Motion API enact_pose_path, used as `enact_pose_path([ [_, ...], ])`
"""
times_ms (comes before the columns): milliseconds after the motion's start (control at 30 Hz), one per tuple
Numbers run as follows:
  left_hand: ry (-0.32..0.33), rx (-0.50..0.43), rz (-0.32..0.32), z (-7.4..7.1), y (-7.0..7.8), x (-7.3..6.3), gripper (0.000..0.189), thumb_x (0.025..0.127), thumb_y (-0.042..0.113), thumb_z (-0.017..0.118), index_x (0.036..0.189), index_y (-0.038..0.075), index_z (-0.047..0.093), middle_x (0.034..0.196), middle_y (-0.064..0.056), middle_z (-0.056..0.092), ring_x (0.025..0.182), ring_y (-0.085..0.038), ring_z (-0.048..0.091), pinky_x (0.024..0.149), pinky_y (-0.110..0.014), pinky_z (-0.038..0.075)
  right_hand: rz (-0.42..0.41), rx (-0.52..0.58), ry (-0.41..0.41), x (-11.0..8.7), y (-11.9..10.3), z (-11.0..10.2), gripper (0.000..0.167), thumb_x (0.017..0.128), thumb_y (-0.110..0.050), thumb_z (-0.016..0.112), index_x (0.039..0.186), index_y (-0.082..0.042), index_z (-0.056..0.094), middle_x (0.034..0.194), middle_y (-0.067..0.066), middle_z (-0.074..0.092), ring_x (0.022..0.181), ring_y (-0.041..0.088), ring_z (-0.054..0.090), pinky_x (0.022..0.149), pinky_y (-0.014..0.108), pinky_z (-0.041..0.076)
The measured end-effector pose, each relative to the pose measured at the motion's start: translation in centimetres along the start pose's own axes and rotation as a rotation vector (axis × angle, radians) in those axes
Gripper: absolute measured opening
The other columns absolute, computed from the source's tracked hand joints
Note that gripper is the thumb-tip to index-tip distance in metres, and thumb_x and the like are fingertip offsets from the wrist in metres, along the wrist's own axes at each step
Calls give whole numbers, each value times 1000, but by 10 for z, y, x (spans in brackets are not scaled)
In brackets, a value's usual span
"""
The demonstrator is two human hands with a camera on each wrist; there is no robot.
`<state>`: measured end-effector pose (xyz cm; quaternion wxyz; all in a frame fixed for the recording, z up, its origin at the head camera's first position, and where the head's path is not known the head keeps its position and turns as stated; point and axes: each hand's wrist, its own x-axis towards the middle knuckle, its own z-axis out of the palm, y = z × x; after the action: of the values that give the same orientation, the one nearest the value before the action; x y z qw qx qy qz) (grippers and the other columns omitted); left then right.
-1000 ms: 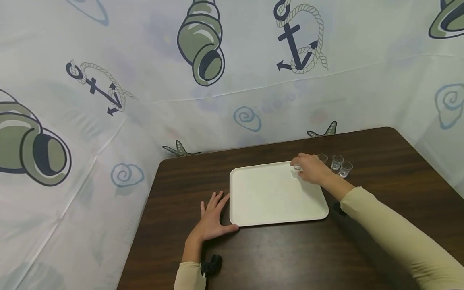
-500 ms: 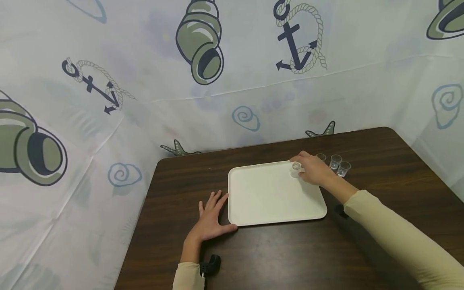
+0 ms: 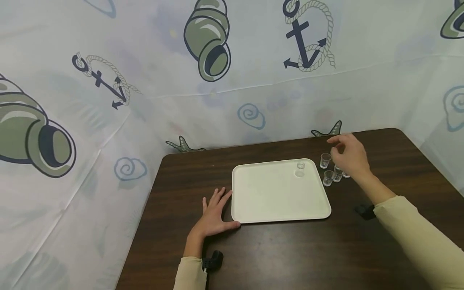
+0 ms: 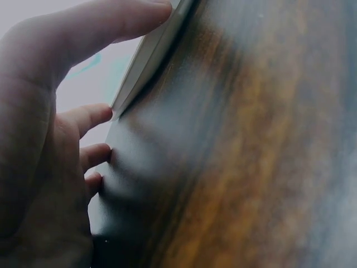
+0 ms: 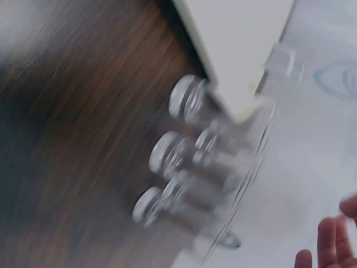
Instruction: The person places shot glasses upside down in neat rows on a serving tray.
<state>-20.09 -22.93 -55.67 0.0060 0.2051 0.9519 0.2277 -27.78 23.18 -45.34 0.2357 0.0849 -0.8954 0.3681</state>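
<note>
My left hand [image 3: 212, 221] lies beside the white tray [image 3: 279, 197], fingers spread, with thumb and index fingertip at its left edge. In the left wrist view the thumb [image 4: 111, 22] touches the tray rim. On the tray's far right corner stands a small clear shot glass [image 3: 300, 170], upside down. My right hand [image 3: 351, 157] hovers above several shot glasses [image 3: 328, 178] right of the tray, partly covering some. Its fingers are loosely bent, and nothing shows between them. The right wrist view is blurred; its fingers [image 5: 329, 245] appear at the lower right, apart from the glasses [image 5: 164, 153].
The tray and glasses are on a dark wood table [image 3: 282, 257] with rounded corners. Behind it hangs a pale cloth [image 3: 156, 60] printed with shells and anchors. Black wrist devices [image 3: 213, 261] sit at both wrists.
My right hand has let go of the shot glass on the tray and moved right and up over the other glasses. The left hand stays at the tray's edge.
</note>
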Motion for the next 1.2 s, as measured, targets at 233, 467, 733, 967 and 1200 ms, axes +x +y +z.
enact_pose_path([
  [233,4,-5,-1,-1,0,-1,106,74,72,69,158,26,24,162,-11,17,149,-33,7,107,-71,-3,284,0,1,-7,42,-28,36,89,3,42,119,2,62,117,24,58,89,22,54,67,34,37],
  [467,11,-9,-5,-2,-1,-3,106,73,71,70,158,25,25,162,-11,17,149,-33,7,107,-71,-3,324,18,-186,-24,74,-29,33,88,3,51,120,6,59,114,28,62,82,11,61,59,21,44],
  [733,7,-6,-17,1,-2,-2,106,73,73,68,158,28,24,163,-8,16,150,-31,5,107,-71,-4,290,36,-316,-31,87,-21,39,83,1,63,121,8,58,111,31,60,92,38,61,63,29,46],
  [967,4,0,-14,1,0,-2,106,73,73,69,158,27,24,163,-8,16,150,-31,6,108,-70,-3,275,59,-417,-39,95,-16,46,85,-13,76,123,9,59,113,29,62,97,37,61,68,27,48],
  [1200,1,-5,-10,1,1,0,107,73,74,68,158,27,24,163,-8,16,150,-30,5,108,-70,-4,293,61,-423,-43,100,-15,54,90,-28,74,126,8,58,118,32,59,105,44,58,81,45,50],
])
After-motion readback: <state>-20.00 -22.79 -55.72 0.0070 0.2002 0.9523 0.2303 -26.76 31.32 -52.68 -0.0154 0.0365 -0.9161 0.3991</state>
